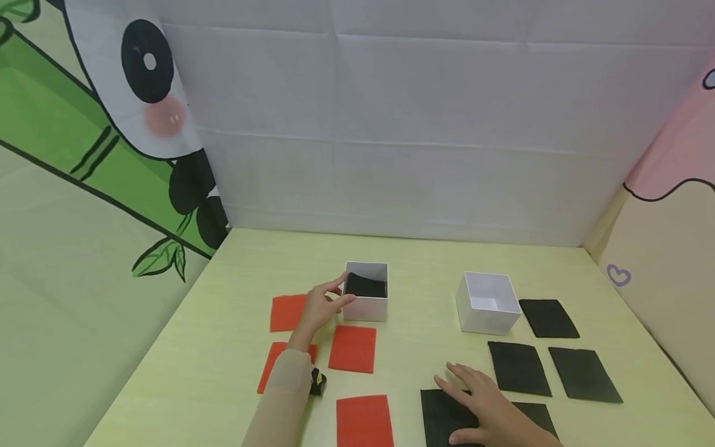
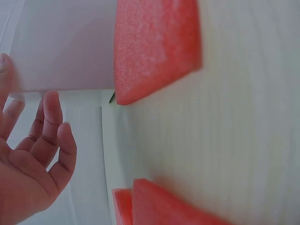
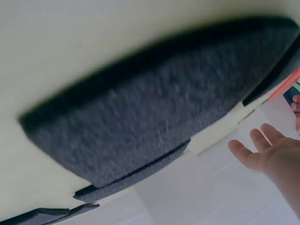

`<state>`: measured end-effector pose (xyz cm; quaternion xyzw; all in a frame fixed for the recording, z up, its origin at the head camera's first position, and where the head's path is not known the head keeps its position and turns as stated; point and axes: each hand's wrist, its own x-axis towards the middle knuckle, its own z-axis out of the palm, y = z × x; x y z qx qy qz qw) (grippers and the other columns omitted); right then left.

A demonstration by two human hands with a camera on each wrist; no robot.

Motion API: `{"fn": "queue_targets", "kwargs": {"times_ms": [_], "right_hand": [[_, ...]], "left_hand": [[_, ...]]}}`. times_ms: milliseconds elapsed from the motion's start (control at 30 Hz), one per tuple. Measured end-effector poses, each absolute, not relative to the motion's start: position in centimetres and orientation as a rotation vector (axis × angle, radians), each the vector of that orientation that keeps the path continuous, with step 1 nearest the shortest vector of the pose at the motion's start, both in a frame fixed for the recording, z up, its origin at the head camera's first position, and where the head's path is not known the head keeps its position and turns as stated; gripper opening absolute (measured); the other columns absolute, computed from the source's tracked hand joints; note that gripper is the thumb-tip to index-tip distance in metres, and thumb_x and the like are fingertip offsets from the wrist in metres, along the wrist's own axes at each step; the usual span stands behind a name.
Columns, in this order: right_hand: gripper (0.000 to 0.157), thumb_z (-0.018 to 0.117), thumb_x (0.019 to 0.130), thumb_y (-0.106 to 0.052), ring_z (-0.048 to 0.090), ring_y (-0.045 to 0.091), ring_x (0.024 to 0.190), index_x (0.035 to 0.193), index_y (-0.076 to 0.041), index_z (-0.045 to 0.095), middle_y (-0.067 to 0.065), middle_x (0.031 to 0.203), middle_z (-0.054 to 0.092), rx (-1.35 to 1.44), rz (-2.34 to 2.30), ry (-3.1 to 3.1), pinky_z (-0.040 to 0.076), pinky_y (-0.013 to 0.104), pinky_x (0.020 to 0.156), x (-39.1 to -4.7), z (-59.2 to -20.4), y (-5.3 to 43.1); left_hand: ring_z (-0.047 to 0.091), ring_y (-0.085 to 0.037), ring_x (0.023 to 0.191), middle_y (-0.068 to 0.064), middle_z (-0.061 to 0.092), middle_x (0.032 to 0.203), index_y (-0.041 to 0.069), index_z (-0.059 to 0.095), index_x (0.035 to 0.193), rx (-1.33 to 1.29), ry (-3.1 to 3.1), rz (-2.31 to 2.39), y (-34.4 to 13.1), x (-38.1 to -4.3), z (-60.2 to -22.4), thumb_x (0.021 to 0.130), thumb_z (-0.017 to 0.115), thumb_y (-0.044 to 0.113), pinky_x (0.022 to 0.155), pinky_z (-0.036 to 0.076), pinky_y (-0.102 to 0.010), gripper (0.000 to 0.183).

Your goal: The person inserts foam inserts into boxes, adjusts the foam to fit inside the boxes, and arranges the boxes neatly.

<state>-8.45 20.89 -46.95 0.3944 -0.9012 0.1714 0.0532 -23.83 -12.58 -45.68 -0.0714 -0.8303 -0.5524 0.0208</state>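
Observation:
My left hand (image 1: 321, 308) is at the left white box (image 1: 365, 310), its index finger by the left rim and its thumb by the front wall. Inside that box stands a black felt piece (image 1: 365, 286). The left wrist view shows the hand (image 2: 40, 145) with loosely bent fingers beside the box wall (image 2: 65, 51). Over a black felt square (image 1: 438, 413) at the front, my right hand (image 1: 486, 406) hovers with spread fingers and nothing held. Red felt squares (image 1: 353, 349) lie around the left forearm, and more black squares (image 1: 519, 368) lie at the right.
A second white box (image 1: 488, 307), with no felt visible in it, stands right of centre. A small black and yellow object (image 1: 318, 381) shows beside the left sleeve. White cloth (image 1: 391, 124) hangs behind the pale wooden table (image 1: 424, 254).

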Motion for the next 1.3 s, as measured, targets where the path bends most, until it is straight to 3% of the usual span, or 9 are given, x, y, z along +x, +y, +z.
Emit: {"fn": "queue_targets", "kwargs": {"times_ms": [233,467,700,1067,1300], "right_hand": [[0.076,0.052,0.075,-0.062,0.039,0.033,0.112,0.135,-0.018,0.041,0.019,0.128,0.042,1.279,0.419,-2.765,0.038,0.055,0.076,-8.1,-47.8,21.3],[0.071,0.052,0.076,-0.06,0.04,0.044,0.108,0.132,-0.017,0.046,0.024,0.125,0.042,1.287,0.507,-2.926,0.033,0.064,0.077,-8.1,-47.6,22.0],[0.064,0.048,0.078,-0.06,0.038,0.045,0.11,0.128,-0.02,0.051,0.022,0.124,0.043,1.307,0.458,-3.011,0.032,0.063,0.081,-8.1,-47.1,21.9],[0.058,0.052,0.076,-0.059,0.045,0.032,0.099,0.118,-0.018,0.061,0.01,0.11,0.048,1.342,0.306,-2.663,0.039,0.05,0.071,-8.1,-47.5,22.0],[0.059,0.055,0.075,-0.059,0.044,0.022,0.09,0.117,-0.017,0.062,0.01,0.109,0.046,1.291,0.386,-2.71,0.041,0.039,0.066,-8.0,-47.4,21.9]], "left_hand": [[0.057,-0.031,0.057,-0.006,0.056,0.084,0.017,0.05,0.129,-0.25,-2.582,-1.698,-12.6,-23.8,-45.6,0.074,0.072,0.026,0.051,0.041,-0.027,0.059],[0.056,-0.029,0.058,-0.006,0.057,0.084,0.019,0.051,0.128,-0.224,-2.576,-1.707,-12.6,-23.6,-45.3,0.074,0.073,0.024,0.053,0.043,-0.027,0.059],[0.056,-0.032,0.058,-0.006,0.056,0.084,0.019,0.05,0.129,-0.226,-2.588,-1.704,-12.6,-23.6,-45.3,0.074,0.073,0.025,0.052,0.041,-0.027,0.06],[0.056,-0.032,0.056,-0.008,0.056,0.084,0.016,0.05,0.129,-0.24,-2.568,-1.707,-12.6,-23.6,-45.4,0.075,0.072,0.023,0.048,0.038,-0.026,0.059],[0.057,-0.031,0.057,-0.007,0.056,0.084,0.018,0.05,0.129,-0.237,-2.571,-1.702,-12.6,-23.6,-45.4,0.074,0.073,0.025,0.049,0.038,-0.025,0.06]]}}
